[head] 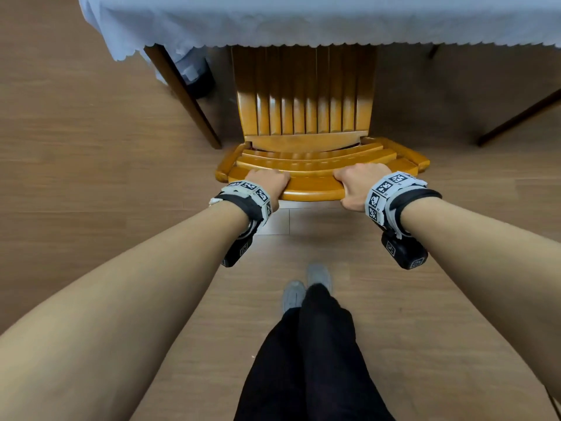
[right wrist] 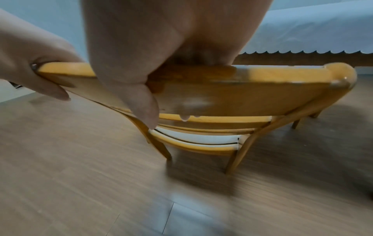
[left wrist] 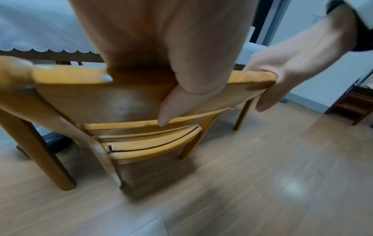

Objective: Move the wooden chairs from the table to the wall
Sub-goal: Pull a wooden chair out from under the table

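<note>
A yellow wooden chair [head: 306, 117] stands with its slatted seat partly under the table [head: 303, 22], which is covered by a white scalloped cloth. My left hand [head: 267, 182] grips the left part of the chair's top back rail [head: 312, 191], fingers over the front and thumb behind. My right hand [head: 356, 185] grips the same rail on the right. In the left wrist view my left hand [left wrist: 181, 89] wraps the rail [left wrist: 70, 76], and my right hand [left wrist: 282, 76] shows further along. In the right wrist view my right hand [right wrist: 141, 89] clamps the rail [right wrist: 262, 75]. Both wrist views are blurred.
Dark brown table legs [head: 185, 95] [head: 516, 120] flank the chair. A dark object [head: 198, 77] sits under the table at left. Wood-look floor [head: 91, 162] spreads around. My feet [head: 306, 287] stand behind the chair. A dark wooden rack [left wrist: 351, 102] stands by the wall.
</note>
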